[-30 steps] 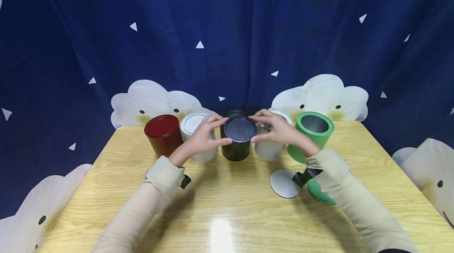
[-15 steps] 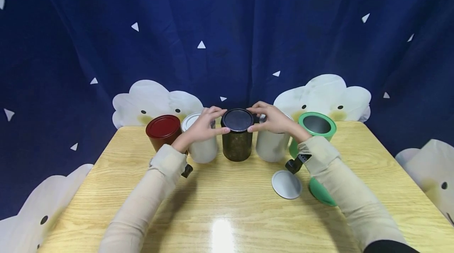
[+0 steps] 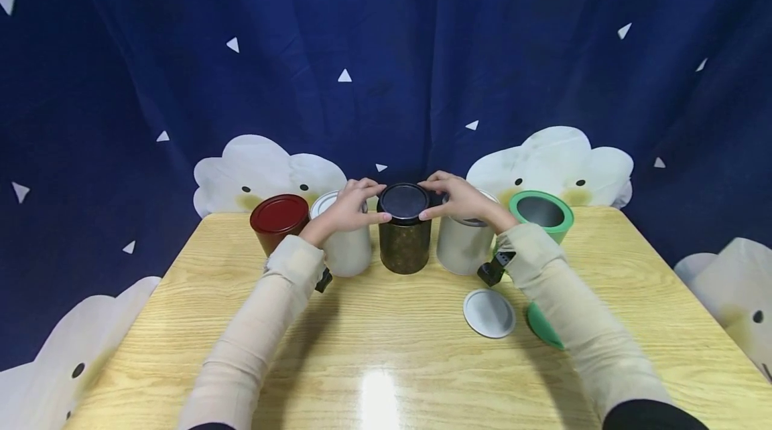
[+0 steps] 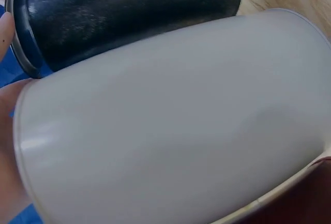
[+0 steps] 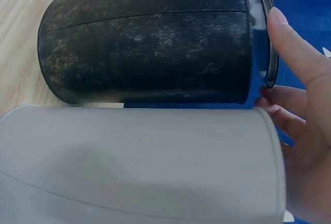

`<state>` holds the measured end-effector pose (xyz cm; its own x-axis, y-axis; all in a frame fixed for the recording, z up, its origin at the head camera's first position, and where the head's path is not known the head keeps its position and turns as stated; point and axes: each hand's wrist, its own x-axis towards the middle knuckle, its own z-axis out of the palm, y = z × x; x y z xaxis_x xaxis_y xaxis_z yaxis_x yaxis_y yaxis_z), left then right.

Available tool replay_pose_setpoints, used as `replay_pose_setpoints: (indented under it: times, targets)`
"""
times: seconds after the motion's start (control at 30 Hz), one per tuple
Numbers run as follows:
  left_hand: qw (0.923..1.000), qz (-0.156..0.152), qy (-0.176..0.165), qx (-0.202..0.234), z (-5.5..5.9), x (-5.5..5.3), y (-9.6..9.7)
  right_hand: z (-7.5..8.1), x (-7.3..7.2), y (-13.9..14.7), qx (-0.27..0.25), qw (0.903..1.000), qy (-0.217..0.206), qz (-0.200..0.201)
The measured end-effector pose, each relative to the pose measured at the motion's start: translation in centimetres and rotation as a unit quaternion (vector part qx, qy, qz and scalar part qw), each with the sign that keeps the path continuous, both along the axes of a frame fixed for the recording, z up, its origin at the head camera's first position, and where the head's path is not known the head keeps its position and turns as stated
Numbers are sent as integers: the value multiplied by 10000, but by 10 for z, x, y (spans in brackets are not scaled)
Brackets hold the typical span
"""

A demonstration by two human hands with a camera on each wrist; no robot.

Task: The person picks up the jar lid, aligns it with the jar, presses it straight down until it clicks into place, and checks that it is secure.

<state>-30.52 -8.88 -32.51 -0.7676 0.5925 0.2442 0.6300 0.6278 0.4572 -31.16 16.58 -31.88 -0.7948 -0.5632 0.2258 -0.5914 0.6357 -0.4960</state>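
A round black lid (image 3: 405, 201) is pinched at its edge from both sides, thumbs at the near rim and fingers farther back. My left hand (image 3: 350, 207) has its left side, my right hand (image 3: 461, 202) its right. Straight beneath stands the dark mottled can (image 3: 405, 249), upright on the table. Both wrist views show a narrow gap between the can's top and the lid (image 5: 272, 38), which sits slightly tilted. Beside the left hand is a white can (image 3: 348, 252) with a white top. Under the right hand stands another white can (image 3: 464, 249), its top partly covered.
A dark red can (image 3: 279, 216) with a red top stands at the row's left end. At the right end, a green can (image 3: 541, 211) has an uncovered opening. On the wooden table (image 3: 374, 323) lie a greyish-white lid (image 3: 489, 313) and a green lid (image 3: 541, 327) partly behind the right sleeve.
Both hands have carried the black lid away from me, from in front of the dark can's opening to above it. Cans and loose lids have stayed in place.
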Motion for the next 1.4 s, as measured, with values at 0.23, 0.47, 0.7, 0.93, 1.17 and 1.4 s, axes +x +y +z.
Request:
replay_pose_setpoints:
  times: [0.23,0.47,0.7,0.93,1.17,1.4]
  targets:
    - [9990,165,-156,-388,-6,-6,-1,-3,-4,-3,300,9995,-44,-57]
    - [9965,301,-358,-695,-3,-8,2,-3,-6,-1,475,9989,-42,35]
    - [9942,380,-428,-907,-2,-7,5,-4,-6,2,665,9976,-205,19]
    - [9970,410,-338,-564,-5,-5,4,-3,-5,2,593,9982,-120,60]
    - [9974,504,-224,-463,-7,-5,7,-5,-4,0,509,9986,95,-50]
    - [9956,637,-329,-607,-7,-7,10,-7,-4,-2,634,9978,140,-152]
